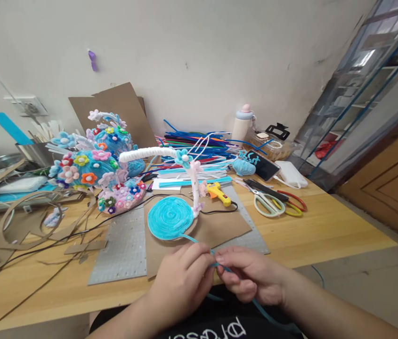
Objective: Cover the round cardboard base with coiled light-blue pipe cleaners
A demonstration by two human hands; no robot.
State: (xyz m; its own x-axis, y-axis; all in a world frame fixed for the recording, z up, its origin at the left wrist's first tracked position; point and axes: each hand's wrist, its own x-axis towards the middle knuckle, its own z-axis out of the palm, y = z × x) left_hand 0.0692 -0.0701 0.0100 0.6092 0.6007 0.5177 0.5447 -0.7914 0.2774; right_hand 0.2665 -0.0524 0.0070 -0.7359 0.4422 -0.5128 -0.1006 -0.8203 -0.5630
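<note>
My left hand [184, 270] and my right hand [251, 273] meet at the front edge of the table, both closed on a light blue pipe cleaner [189, 238]. The strand runs from a flat coiled blue disc [169, 217] to my fingers, and its loose end trails down over my lap. From the disc's right side rises a white wrapped stem [194, 188], bent over to the left at the top, with a blue flower [183, 158] at the bend. Small pink and purple flowers sit along the stem. A cardboard sheet [220, 230] lies beneath the disc.
A yellow glue gun [219, 194] lies behind the cardboard on a grey cutting mat [117, 254]. Scissors [269, 205] and a phone [263, 167] are to the right. Bundled pipe cleaners [199, 146] lie behind. Flower-covered pieces [89, 167], cardboard rings [6, 221] and a black cord occupy the left.
</note>
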